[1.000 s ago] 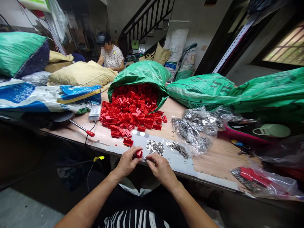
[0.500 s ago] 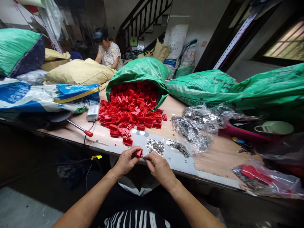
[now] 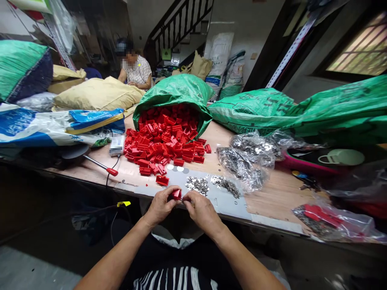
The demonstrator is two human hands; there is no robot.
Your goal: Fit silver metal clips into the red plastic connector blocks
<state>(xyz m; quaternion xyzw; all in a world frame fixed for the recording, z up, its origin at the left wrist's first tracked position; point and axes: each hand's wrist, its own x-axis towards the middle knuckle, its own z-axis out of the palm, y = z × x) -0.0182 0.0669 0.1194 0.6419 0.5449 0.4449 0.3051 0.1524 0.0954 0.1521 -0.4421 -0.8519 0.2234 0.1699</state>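
Observation:
My left hand is closed on a small red plastic part, held just above the table's front edge. Close beside it, my right hand pinches something small and thin against the part's right side; the fingers hide most of it. Beyond my hands lie two little heaps of flat metal pieces, a brighter heap and a darker heap. One loose red part sits ahead of my left hand, in front of a big pile of red parts spilling from a green sack.
Clear bags of metal pieces lie at the right, near a pink container. A red-tipped lever juts out at the left. Full sacks line the back. A person sits behind them.
The view has shifted slightly. My right fingers are a little nearer the red part, and less of the thin thing between them shows. My left hand keeps its hold.

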